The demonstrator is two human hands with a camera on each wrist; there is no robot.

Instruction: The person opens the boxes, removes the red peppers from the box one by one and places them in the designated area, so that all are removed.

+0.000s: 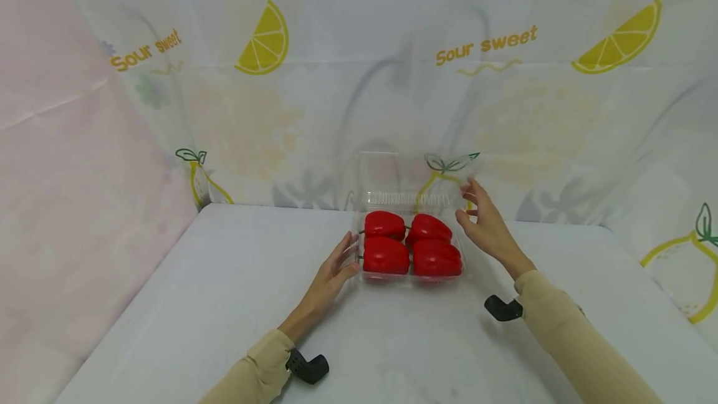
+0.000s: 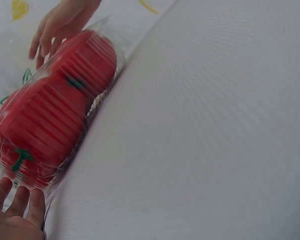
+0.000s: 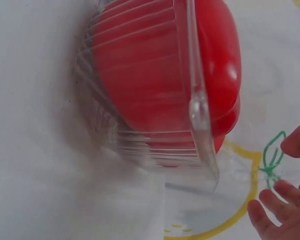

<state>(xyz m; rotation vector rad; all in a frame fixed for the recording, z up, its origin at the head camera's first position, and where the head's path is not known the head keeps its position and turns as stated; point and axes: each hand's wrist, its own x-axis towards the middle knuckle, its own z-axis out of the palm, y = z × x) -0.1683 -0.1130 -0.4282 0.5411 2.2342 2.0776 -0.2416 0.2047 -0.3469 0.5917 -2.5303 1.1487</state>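
Several red bell peppers (image 1: 387, 257) with green stems lie in a clear plastic clamshell box (image 1: 412, 278). Its transparent lid (image 1: 406, 199) stands raised at the back. My left hand (image 1: 332, 272) rests along the box's left side, fingers relaxed; in the left wrist view its fingertips meet the ribbed wall near a green stem (image 2: 21, 159). My right hand (image 1: 487, 229) hovers by the right edge of the lid with fingers spread and loosely bent. Whether it touches the lid I cannot tell. The right wrist view shows that hand (image 3: 290, 205) apart from the box's lower wall (image 3: 140, 75).
The box stands near the back of a white table (image 1: 269, 267), close to a hanging cloth (image 1: 336, 111) printed with lemons. A pink cloth (image 1: 73, 204) borders the left side. Black wrist devices (image 1: 307, 368) sit at both sleeves.
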